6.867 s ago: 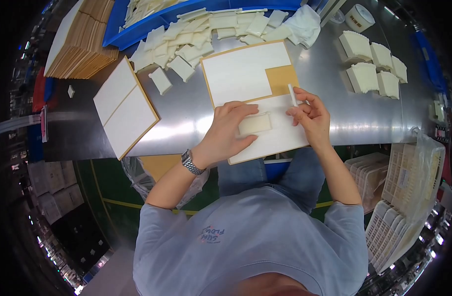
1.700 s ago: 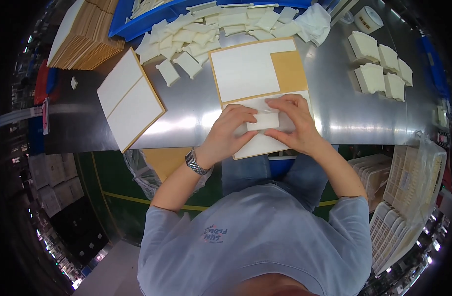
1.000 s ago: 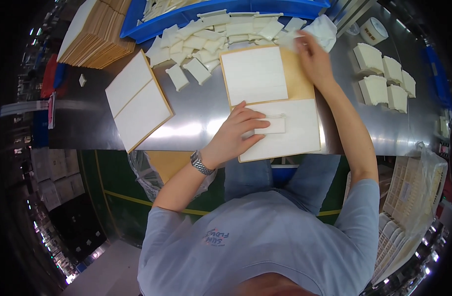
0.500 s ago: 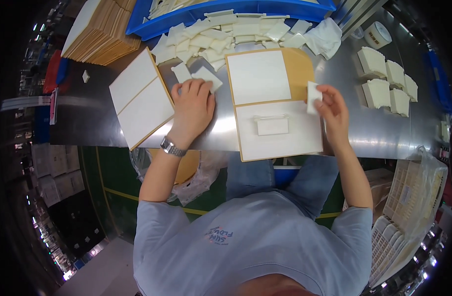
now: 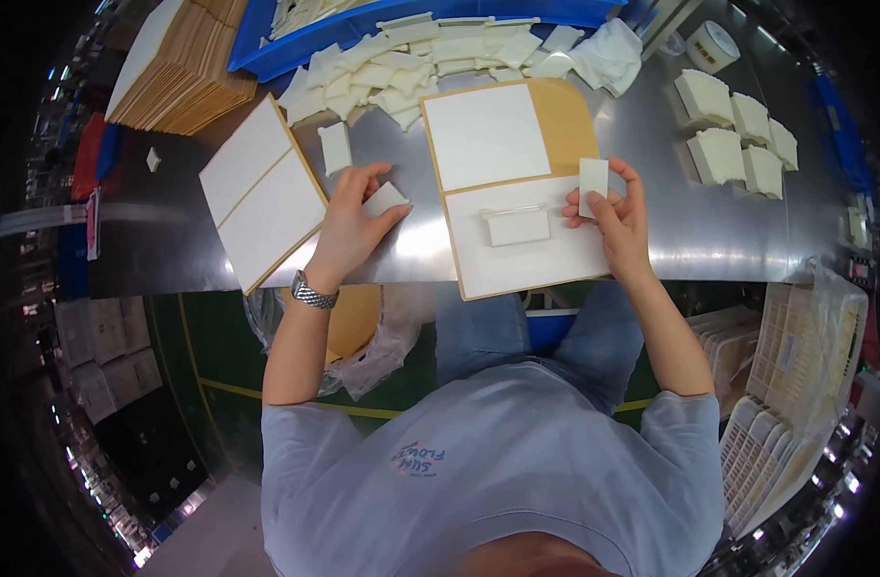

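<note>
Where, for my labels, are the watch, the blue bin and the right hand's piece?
Watch (image 5: 314,293): head view, on its metal band.
Blue bin (image 5: 303,47): head view, near wall.
Piece (image 5: 594,176) in right hand (image 5: 627,217): head view, flat face.

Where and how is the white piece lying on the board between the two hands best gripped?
The white piece lies flat, its long sides running left to right, so probably pinch both long edges, coming from the left: the right hand, holding a white slab, is near the piece's right end.

A factory workshop: stainless-steel surface, blue parts bin toward twelve o'clock, yellow-lined green floor toward eight, slatted plastic crates toward four.
</note>
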{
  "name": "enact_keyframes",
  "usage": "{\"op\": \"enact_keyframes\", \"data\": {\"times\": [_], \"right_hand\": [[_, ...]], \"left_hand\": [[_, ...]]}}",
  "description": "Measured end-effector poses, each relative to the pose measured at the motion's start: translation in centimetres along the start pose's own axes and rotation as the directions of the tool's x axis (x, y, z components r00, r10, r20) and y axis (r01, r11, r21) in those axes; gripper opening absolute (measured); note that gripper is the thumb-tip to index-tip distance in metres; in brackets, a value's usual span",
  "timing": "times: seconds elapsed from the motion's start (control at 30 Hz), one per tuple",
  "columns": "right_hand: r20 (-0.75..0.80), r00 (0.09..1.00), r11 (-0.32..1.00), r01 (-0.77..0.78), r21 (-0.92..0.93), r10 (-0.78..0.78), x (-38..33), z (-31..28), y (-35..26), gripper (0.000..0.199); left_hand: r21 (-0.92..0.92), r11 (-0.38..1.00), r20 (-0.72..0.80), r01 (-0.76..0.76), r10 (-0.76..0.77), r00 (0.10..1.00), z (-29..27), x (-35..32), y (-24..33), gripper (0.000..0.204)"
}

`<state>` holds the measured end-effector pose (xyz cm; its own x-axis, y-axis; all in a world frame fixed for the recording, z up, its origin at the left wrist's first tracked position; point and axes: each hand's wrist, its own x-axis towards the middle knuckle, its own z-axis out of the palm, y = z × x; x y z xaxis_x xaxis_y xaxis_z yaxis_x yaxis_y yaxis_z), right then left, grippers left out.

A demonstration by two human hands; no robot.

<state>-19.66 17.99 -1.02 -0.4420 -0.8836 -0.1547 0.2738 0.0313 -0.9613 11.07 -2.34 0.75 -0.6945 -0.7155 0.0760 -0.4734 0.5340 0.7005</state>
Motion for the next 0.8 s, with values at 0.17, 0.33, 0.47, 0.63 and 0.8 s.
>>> {"op": "enact_keyframes", "data": {"times": [0.17, 0.33, 0.47, 0.63, 0.8], "right_hand": [[-0.006, 0.995, 0.992, 0.097, -0.077, -0.098, 0.0, -0.7, 0.6, 0.034], [0.019, 0.991, 0.991, 0.131, 0.04, -0.132, -0.3, -0.2, 0.6, 0.04], [-0.007, 0.99, 0.988, 0.138, 0.07, -0.138, -0.4, -0.5, 0.7, 0.037], [-0.023, 0.999, 0.999, 0.029, 0.032, -0.028, -0.1, -1.1, 0.6, 0.017], [-0.028, 0.993, 0.994, 0.113, 0.012, -0.112, 0.0, -0.6, 0.9, 0.016]], "left_hand": [[0.003, 0.999, -0.164, 0.033, -0.032, 0.986, 1.8, -0.7, -0.3, 0.051], [-0.323, 0.946, -0.331, 0.026, -0.139, 0.933, 2.9, -2.1, 1.8, 0.042], [0.131, 0.969, -0.228, -0.208, 0.234, 0.945, 2.1, -2.5, 1.3, 0.031], [0.175, 0.949, -0.309, -0.264, 0.307, 0.9, 3.2, -2.7, 1.3, 0.03], [-0.234, 0.964, -0.065, -0.124, 0.111, 0.992, 3.1, -2.4, 5.6, 0.05]]}}
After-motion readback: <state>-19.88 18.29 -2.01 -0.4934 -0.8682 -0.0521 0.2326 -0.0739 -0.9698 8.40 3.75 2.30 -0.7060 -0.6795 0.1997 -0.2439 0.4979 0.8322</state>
